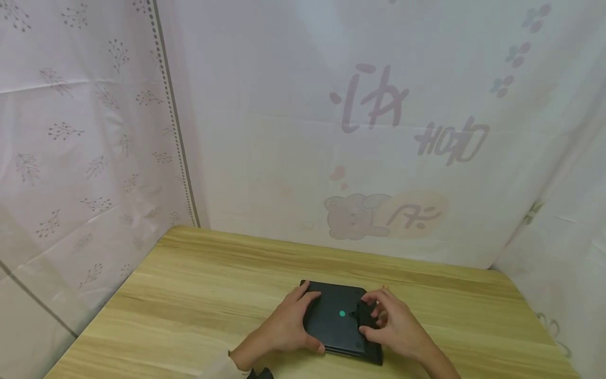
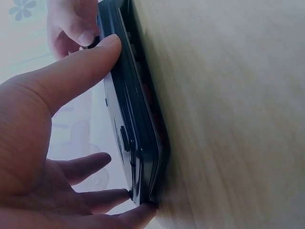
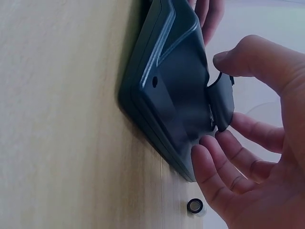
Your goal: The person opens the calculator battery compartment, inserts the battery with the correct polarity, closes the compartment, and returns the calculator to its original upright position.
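Observation:
A black calculator (image 1: 329, 329) lies face down on the table, a green round sticker on its back; several keys show along its underside in the left wrist view. My left hand (image 1: 290, 322) grips its left end, thumb (image 2: 90, 64) on the near edge and fingers on the far edge. Between the thumb and fingers of my right hand (image 1: 400, 325) is a small black battery cover (image 3: 223, 102), pinched and tilted up at the battery compartment on the calculator's right part. The inside of the compartment is hidden. A small cylindrical battery (image 3: 195, 206) lies beyond the calculator, near my right fingertips.
The wood-grain table (image 1: 199, 295) extends on both sides of the calculator. Pale printed curtains (image 1: 265, 131) hang behind the table and at its left and right. A dark object (image 1: 261, 373) shows beside my left wrist at the bottom edge.

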Motion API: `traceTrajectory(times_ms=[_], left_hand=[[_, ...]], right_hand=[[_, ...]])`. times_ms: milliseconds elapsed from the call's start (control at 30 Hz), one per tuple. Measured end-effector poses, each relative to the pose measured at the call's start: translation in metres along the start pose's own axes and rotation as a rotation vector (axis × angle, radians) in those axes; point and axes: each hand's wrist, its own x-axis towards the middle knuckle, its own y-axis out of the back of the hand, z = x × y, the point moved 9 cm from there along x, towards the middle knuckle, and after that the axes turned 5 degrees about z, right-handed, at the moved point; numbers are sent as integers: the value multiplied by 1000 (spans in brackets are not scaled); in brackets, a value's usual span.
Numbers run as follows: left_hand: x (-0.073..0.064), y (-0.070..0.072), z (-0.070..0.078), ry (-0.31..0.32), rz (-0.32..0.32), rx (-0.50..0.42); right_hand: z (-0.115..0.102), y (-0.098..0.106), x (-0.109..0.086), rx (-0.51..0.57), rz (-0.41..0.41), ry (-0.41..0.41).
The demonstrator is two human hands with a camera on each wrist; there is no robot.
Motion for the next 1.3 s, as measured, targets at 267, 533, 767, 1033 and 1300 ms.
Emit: traceTrajectory(times_ms=[267,533,767,1033,1300], left_hand=[[0,0,1,-1,-2,4],[-1,1,3,-8,-3,3],[0,1,2,-14,-5,4],[0,-1,-1,-12,-3,1],[0,-1,-1,-11,1,11]], right_hand=[[4,4,0,35,18,-26],[7,12,-3,72,50,-70],[12,18,-3,111,53,-143],[18,20,-6,103,66,-127],[23,20,-9,112,76,-150]])
